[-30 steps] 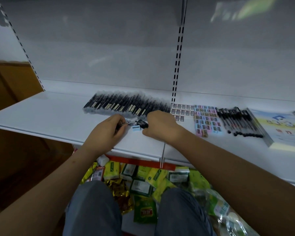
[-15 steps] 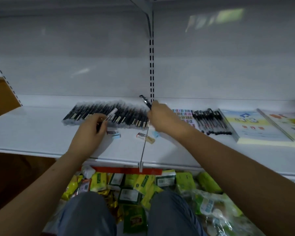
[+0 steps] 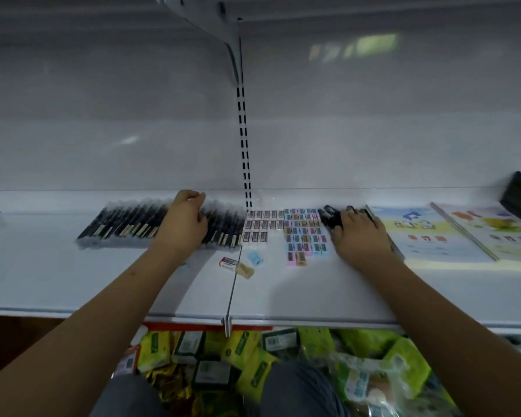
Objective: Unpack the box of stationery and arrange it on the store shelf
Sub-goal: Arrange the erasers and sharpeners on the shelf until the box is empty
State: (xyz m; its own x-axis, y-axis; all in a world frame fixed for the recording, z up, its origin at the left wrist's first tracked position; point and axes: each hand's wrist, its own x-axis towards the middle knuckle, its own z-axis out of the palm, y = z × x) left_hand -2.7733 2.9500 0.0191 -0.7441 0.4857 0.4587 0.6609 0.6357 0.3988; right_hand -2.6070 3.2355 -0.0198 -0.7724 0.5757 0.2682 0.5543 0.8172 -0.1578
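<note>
Left hand [image 3: 184,224] rests on the wrapped pens [image 3: 127,225], fingers loosely curled over their far ends, likely squaring the row. Right hand [image 3: 358,234] lies flat on black pens [image 3: 330,216], fingers spread, grasping nothing visible. Loose erasers [image 3: 241,264] lie nearer, between both hands.

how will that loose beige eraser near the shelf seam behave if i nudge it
The small beige block eraser lies flat on the smooth white shelf, so it would probably slide or pivot, not roll. It looks light, so a nudge could knock it into the white sleeved eraser it appears to touch.
</note>
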